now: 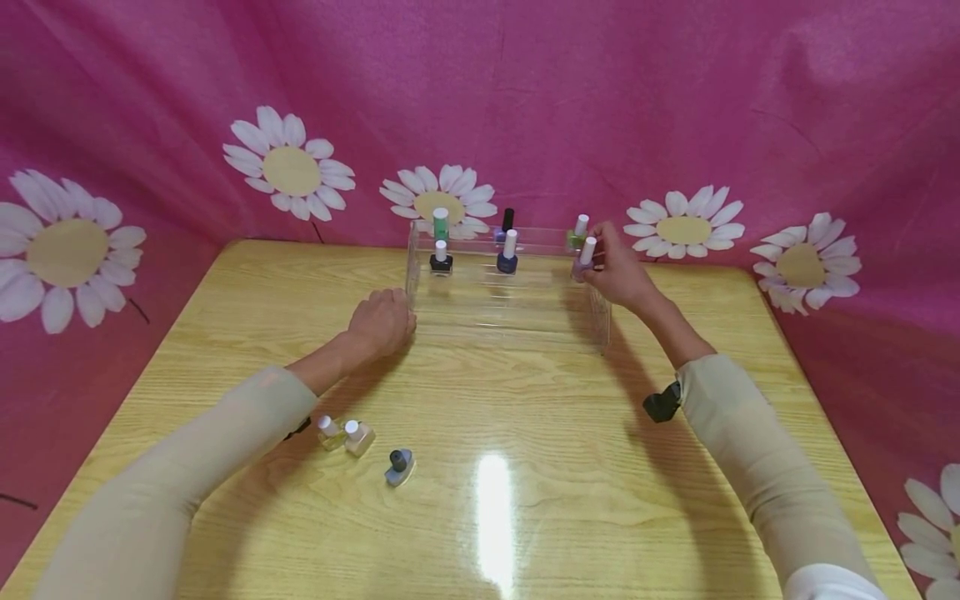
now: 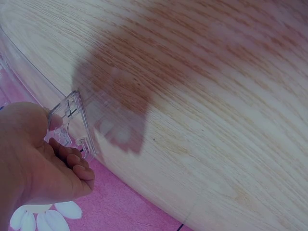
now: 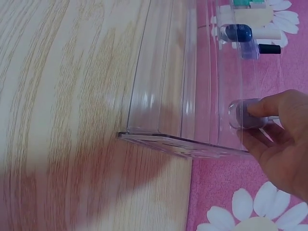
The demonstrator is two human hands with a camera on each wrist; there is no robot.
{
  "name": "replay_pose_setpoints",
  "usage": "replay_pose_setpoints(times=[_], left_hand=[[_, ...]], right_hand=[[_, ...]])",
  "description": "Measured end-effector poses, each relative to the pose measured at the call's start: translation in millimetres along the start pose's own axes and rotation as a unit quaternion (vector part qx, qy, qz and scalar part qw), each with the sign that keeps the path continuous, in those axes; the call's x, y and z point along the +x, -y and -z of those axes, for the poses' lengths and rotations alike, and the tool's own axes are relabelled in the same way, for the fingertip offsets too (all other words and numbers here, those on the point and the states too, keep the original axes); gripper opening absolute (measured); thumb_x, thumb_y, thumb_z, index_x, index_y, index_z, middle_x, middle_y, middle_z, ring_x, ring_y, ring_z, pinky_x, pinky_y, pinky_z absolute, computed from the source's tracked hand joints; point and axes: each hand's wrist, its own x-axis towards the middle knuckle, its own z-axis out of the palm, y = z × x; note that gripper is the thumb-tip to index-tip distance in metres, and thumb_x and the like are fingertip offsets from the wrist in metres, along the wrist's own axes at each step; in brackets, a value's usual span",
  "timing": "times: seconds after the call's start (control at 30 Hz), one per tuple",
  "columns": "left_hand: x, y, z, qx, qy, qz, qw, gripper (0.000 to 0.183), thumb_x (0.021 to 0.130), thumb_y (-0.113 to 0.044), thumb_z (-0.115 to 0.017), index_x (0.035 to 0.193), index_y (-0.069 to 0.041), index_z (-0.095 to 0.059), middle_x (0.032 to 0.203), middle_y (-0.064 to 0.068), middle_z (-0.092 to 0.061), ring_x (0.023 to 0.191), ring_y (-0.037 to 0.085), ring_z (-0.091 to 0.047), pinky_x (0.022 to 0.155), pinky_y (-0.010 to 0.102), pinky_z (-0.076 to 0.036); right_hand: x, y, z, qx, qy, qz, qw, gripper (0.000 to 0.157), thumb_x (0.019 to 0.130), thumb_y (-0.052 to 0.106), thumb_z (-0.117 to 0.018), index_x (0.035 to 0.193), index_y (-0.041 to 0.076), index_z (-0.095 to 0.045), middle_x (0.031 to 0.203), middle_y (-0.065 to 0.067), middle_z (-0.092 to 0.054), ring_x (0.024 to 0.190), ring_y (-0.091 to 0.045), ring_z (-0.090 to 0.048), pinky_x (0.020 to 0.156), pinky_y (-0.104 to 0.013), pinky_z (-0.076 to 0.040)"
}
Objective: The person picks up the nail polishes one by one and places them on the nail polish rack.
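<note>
A clear stepped acrylic rack [image 1: 510,321] stands at the back of the table. My right hand [image 1: 621,268] pinches a lilac nail polish bottle [image 3: 244,114] with a white cap at the right end of the rack's second tier. My left hand [image 1: 381,321] holds the rack's left side panel [image 2: 72,118], fingers curled at its edge. Also on that tier are a black polish bottle [image 1: 441,264] and a dark blue one [image 1: 507,262]. On the top tier behind stand a green bottle [image 1: 440,225], a black-capped bluish bottle [image 1: 504,229] and a light green bottle [image 1: 577,238].
Near the left forearm, a yellowish polish bottle [image 1: 330,435] and a pale beige one [image 1: 359,437] stand side by side on the wooden table [image 1: 570,500]. A grey-blue bottle [image 1: 401,468] with a dark cap is close by. Pink flowered cloth [image 1: 540,108] hangs behind the rack.
</note>
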Motion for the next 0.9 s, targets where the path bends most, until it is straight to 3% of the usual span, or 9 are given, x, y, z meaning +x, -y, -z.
replay_pose_setpoints(times=[0.37, 0.63, 0.8, 0.9], left_hand=[[-0.5, -0.6, 0.8, -0.003, -0.003, 0.000, 1.0000, 0.029, 0.100, -0.022, -0.047, 0.099, 0.007, -0.052, 0.094, 0.023, -0.059, 0.091, 0.040, -0.059, 0.075, 0.052, -0.051], [-1.2, -0.3, 0.9, -0.018, -0.004, 0.003, 0.9998, 0.027, 0.099, -0.021, -0.048, 0.097, 0.006, -0.052, 0.093, 0.023, -0.059, 0.090, 0.039, -0.059, 0.074, 0.052, -0.051], [-1.5, -0.8, 1.4, -0.019, 0.000, 0.004, 0.9998, 0.027, 0.099, -0.021, -0.048, 0.098, 0.006, -0.052, 0.094, 0.022, -0.059, 0.090, 0.039, -0.059, 0.075, 0.053, -0.051], [-0.7, -0.5, 1.2, -0.016, 0.000, 0.004, 0.9999, 0.027, 0.100, -0.022, -0.048, 0.098, 0.005, -0.052, 0.094, 0.022, -0.059, 0.089, 0.039, -0.059, 0.074, 0.052, -0.051]], right_hand=[[-1.6, 1.2, 0.3, -0.050, 0.025, -0.005, 0.998, 0.047, 0.092, 0.001, -0.065, 0.124, -0.001, -0.031, 0.114, -0.030, -0.060, 0.114, -0.043, -0.059, 0.093, -0.052, -0.048], [0.8, 1.9, 1.7, -0.065, 0.027, -0.002, 0.997, 0.046, 0.091, -0.001, -0.066, 0.122, -0.002, -0.031, 0.115, -0.031, -0.060, 0.117, -0.043, -0.058, 0.092, -0.052, -0.049], [-2.3, 4.8, 3.0, -0.035, 0.008, -0.013, 0.999, 0.051, 0.089, 0.000, -0.069, 0.122, 0.000, -0.031, 0.120, -0.028, -0.056, 0.119, -0.044, -0.056, 0.094, -0.053, -0.047], [-8.6, 5.9, 6.5, -0.041, -0.030, 0.000, 0.999, 0.050, 0.088, 0.000, -0.068, 0.122, -0.001, -0.031, 0.118, -0.026, -0.053, 0.114, -0.043, -0.056, 0.095, -0.053, -0.045]])
